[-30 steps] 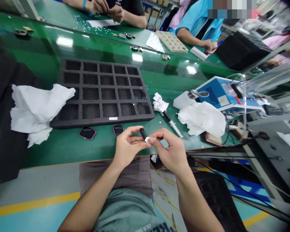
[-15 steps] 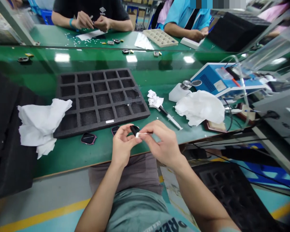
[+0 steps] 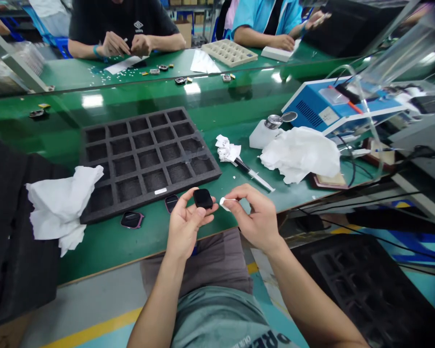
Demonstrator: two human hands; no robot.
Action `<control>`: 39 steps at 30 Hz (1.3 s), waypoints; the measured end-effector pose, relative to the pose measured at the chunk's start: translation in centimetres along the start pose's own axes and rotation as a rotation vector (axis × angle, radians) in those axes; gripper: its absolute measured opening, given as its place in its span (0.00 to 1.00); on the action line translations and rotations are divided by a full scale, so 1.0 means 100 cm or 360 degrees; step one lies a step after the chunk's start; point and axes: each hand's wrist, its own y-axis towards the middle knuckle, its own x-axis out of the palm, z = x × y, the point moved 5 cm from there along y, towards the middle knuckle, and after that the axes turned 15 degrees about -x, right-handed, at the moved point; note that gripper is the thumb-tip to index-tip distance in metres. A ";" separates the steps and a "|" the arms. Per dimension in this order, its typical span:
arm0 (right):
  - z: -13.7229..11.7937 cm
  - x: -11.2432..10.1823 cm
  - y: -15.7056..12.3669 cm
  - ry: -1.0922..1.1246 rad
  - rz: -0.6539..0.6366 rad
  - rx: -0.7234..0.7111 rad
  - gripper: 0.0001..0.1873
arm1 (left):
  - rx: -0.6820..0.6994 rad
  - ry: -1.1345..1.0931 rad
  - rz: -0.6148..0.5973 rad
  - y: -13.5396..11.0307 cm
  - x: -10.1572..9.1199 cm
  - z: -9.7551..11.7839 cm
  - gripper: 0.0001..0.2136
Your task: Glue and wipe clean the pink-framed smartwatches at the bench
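Note:
Near the table's front edge, my left hand [image 3: 185, 223] grips a small black square watch [image 3: 203, 198] by its edges, its dark glossy face turned up. Just to the right, apart from the watch, my right hand [image 3: 254, 215] pinches a small white cloth [image 3: 224, 203] between thumb and fingers. A purple-edged watch case [image 3: 131, 220] lies on the table to the left. Another dark watch case [image 3: 171, 203] rests right beside my left hand, partly covered by it.
A black foam tray [image 3: 148, 193] with square compartments lies ahead. Crumpled white cloth [image 3: 63, 203] overlaps its left end. To the right are a syringe [image 3: 259, 181], a white bottle [image 3: 263, 135], more cloth [image 3: 300, 152] and a blue machine [image 3: 311, 108]. Co-workers sit across the green conveyor.
My right hand has drawn away to the right with the white cloth. My left hand has turned the watch so its face shows. A co-worker in blue has raised one hand.

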 end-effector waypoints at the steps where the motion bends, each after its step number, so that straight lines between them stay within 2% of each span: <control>1: 0.000 0.001 -0.001 0.0036 0.0008 0.0004 0.05 | -0.0011 0.0033 -0.0004 0.000 0.000 -0.001 0.32; 7: 0.005 0.004 -0.012 0.0158 -0.0024 0.0017 0.03 | -0.0019 0.0154 -0.0066 -0.001 0.004 -0.007 0.33; 11: 0.007 0.002 -0.010 0.0172 -0.0084 0.0006 0.05 | -0.0029 0.0241 -0.0118 -0.003 0.007 -0.007 0.32; 14: 0.012 0.000 0.002 0.0126 -0.0096 -0.0004 0.06 | -0.0083 0.0340 -0.0179 -0.004 0.010 -0.008 0.32; 20: 0.032 0.006 0.037 -0.0132 -0.0304 -0.0108 0.08 | -0.0066 0.0433 -0.0072 -0.003 0.013 -0.008 0.33; 23: 0.034 -0.001 0.037 -0.0113 -0.0245 -0.0133 0.07 | -0.0039 0.0416 -0.0042 -0.001 0.013 -0.007 0.33; 27: 0.024 -0.014 0.012 0.0100 -0.0176 -0.0065 0.05 | -0.0028 0.0377 -0.0045 0.001 0.010 -0.007 0.31; 30: 0.014 -0.011 -0.002 0.0175 -0.0218 -0.0210 0.06 | -0.0077 0.0407 -0.0126 0.002 0.011 -0.009 0.31; 33: 0.022 0.000 0.005 0.0102 -0.0192 -0.0322 0.07 | -0.0135 0.0465 -0.0197 0.002 0.014 -0.012 0.30; 36: 0.041 0.010 0.022 0.0012 -0.0188 -0.0271 0.07 | -0.0112 0.0501 -0.0166 0.001 0.015 -0.010 0.28; 39: 0.052 0.006 0.028 0.0044 -0.0121 -0.0148 0.06 | -0.0021 0.0519 -0.0103 0.000 0.015 -0.009 0.27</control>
